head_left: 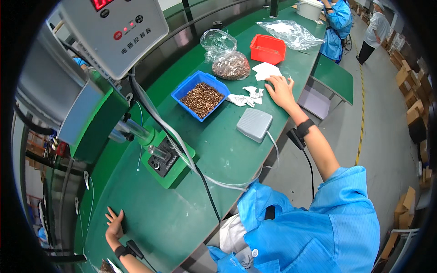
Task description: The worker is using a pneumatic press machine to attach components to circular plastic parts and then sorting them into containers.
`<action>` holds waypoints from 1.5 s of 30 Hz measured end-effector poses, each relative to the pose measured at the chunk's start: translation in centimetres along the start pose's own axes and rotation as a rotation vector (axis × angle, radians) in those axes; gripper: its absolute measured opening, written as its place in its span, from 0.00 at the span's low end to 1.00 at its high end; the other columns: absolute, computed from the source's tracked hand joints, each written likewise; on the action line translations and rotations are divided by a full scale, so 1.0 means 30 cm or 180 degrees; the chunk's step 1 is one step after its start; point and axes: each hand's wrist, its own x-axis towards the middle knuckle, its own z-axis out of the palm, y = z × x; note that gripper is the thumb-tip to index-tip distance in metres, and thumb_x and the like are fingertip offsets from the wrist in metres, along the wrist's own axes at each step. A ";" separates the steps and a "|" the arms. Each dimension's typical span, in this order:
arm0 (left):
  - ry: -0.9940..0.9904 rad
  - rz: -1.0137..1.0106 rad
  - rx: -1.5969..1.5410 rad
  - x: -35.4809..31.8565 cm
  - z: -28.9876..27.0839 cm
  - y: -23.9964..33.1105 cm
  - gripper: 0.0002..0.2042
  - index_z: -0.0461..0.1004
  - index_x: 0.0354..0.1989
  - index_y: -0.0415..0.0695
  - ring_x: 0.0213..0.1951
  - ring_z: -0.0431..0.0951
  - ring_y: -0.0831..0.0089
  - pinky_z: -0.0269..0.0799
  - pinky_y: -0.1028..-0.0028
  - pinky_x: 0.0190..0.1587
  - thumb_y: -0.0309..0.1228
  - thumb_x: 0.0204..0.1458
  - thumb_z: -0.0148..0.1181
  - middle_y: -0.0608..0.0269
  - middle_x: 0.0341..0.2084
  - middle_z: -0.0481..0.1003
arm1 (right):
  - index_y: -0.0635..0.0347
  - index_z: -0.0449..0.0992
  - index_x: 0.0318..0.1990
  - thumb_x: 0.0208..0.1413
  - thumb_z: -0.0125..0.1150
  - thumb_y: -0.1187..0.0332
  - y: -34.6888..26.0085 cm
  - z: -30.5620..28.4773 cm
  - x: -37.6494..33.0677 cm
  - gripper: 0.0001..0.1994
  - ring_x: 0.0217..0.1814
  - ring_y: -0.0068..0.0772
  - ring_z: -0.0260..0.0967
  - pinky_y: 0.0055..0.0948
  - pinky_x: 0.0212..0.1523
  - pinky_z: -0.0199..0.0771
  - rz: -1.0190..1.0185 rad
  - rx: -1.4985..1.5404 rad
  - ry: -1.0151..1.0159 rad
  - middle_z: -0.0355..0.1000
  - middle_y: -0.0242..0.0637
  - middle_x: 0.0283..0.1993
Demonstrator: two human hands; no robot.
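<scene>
My right hand (281,92) reaches out over the green table, fingers spread, at the near edge of a folded white paper (266,71). Whether the fingertips touch that paper I cannot tell. Crumpled white paper scraps (246,97) lie just left of this hand. A grey foot pedal (255,124) sits on the tabletop, nearer to me. Far to the left, my left hand (114,223) rests on the table with its fingers apart and nothing in it. A blue bin (200,95) holds many small brass-coloured metal parts.
A green press (166,159) with a control box (116,38) stands at left, cables running across the table. Behind the papers are a red bin (268,49) and a plastic bag of small parts (231,66). Another person in blue (339,18) sits at the far end.
</scene>
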 end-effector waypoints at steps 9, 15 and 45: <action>0.0159 0.0165 -0.0263 0.013 -0.019 0.003 0.42 0.26 0.64 0.64 0.62 0.13 0.49 0.19 0.52 0.61 0.55 0.50 0.49 0.59 0.63 0.17 | 0.56 0.67 0.30 0.48 0.54 0.56 -0.047 0.010 0.068 0.13 0.38 0.37 0.65 0.41 0.43 0.50 0.0480 -0.0309 0.0166 0.68 0.37 0.30; 0.0480 0.0229 -0.0272 0.006 0.017 -0.015 0.40 0.30 0.65 0.64 0.63 0.16 0.48 0.21 0.51 0.61 0.54 0.50 0.49 0.60 0.64 0.19 | 0.58 0.72 0.12 0.45 0.52 0.64 -0.030 0.046 0.091 0.14 0.28 0.42 0.69 0.42 0.31 0.60 0.0220 -0.0433 -0.0381 0.70 0.41 0.20; 0.0642 -0.0086 0.0120 -0.057 0.041 0.049 0.37 0.34 0.65 0.65 0.64 0.19 0.53 0.27 0.54 0.62 0.51 0.52 0.49 0.64 0.65 0.23 | 0.55 0.67 0.49 0.42 0.59 0.73 -0.092 -0.044 0.076 0.22 0.43 0.46 0.64 0.34 0.41 0.63 -0.0033 0.1106 0.0786 0.65 0.45 0.39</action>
